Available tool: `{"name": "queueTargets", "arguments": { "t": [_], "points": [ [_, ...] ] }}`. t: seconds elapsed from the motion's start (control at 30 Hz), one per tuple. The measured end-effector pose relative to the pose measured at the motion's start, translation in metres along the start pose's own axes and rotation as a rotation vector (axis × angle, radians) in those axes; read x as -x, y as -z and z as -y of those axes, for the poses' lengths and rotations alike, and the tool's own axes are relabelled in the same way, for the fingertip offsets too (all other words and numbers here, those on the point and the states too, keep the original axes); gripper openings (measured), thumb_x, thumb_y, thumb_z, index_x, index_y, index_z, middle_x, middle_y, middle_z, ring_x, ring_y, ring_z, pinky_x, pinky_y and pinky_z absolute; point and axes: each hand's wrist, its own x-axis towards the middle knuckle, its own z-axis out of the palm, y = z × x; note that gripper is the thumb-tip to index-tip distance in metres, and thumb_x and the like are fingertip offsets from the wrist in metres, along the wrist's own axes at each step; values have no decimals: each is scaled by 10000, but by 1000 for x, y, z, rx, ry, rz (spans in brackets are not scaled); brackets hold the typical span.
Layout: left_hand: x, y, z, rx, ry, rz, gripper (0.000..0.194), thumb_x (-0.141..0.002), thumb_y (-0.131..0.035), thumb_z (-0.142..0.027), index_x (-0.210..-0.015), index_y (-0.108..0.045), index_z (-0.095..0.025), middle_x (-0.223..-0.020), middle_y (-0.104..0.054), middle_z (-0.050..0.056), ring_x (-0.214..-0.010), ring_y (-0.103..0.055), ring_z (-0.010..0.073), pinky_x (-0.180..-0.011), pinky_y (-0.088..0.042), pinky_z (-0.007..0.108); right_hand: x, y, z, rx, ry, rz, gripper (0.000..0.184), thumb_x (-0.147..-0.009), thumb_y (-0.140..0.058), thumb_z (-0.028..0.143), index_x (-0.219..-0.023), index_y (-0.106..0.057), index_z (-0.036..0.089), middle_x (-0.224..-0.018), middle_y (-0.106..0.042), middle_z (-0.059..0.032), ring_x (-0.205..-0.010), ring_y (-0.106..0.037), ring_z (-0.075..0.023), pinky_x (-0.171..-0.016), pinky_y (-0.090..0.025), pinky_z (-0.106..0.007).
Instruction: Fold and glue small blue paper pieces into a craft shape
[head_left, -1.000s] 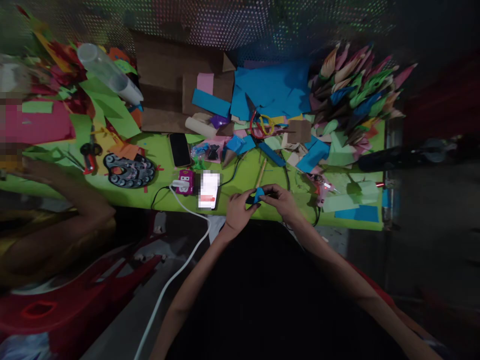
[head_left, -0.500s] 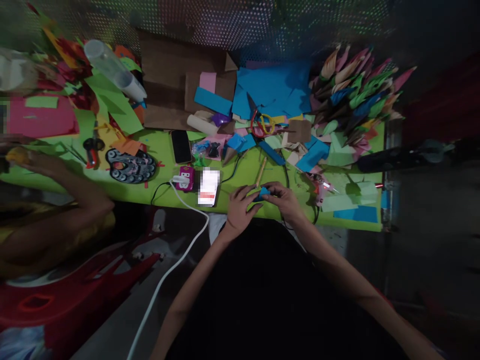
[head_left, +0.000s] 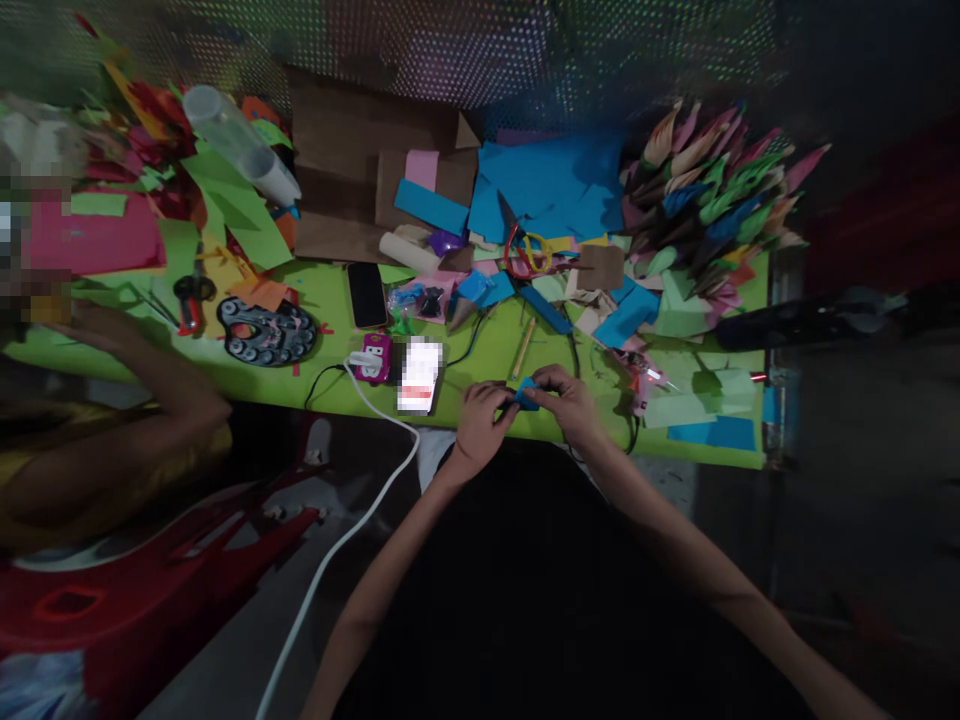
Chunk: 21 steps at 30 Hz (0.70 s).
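Note:
Between my two hands, near the front edge of the green-covered table [head_left: 337,390], is a small piece of blue paper [head_left: 529,394]. My right hand [head_left: 568,402] pinches it from the right between thumb and fingers. From the left, the closed thumb and fingertips of my left hand [head_left: 482,425] grip its other side. A pencil [head_left: 523,348] lies just beyond the paper. Left of my hands rests a lit phone [head_left: 418,378], and to the right is a pink glue gun [head_left: 642,385].
Scissors with red and yellow handles [head_left: 529,250] lie among paper scraps. Blue sheets [head_left: 555,185] and brown paper [head_left: 330,160] are at the back. Paper cones [head_left: 712,190] pile up at back right. A white cable [head_left: 360,515] runs off the front edge. Another person's arm [head_left: 142,370] is at left.
My left fingers have drawn in from spread to closed on the blue paper, which now shows a flatter, squarer face. The view has shifted slightly.

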Motion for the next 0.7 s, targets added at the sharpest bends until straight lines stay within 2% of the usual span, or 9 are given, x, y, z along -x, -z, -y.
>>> {"name": "queueTargets", "arguments": {
  "t": [0.13,0.47,0.7],
  "points": [
    [0,0,1,-4,14,6,75,-932,-599,-229,-911,-668,-210,-959,-754,58,-1020,-671,234,-934,-499,422,0,0,1,0,-12,9,339,-724,-793,546,-688,-667,233,-824,-637,-30,-809,-579,-199,-763,-448,-360],
    [0,0,0,-18,55,46,47,-915,-616,-208,-910,-662,-213,-1006,-747,65,-1061,-657,241,-953,-486,430,0,-1,5,35,-60,13,405,-732,-763,619,-674,-635,239,-766,-620,-26,-761,-556,-198,-730,-447,-358],
    [1,-1,1,-14,55,63,14,-894,-645,-197,-892,-650,-210,-995,-744,58,-1022,-660,229,-945,-486,413,1,-1,3,36,-65,11,356,-736,-766,563,-688,-644,233,-735,-598,-13,-729,-546,-189,-707,-428,-347]
  ]
}}
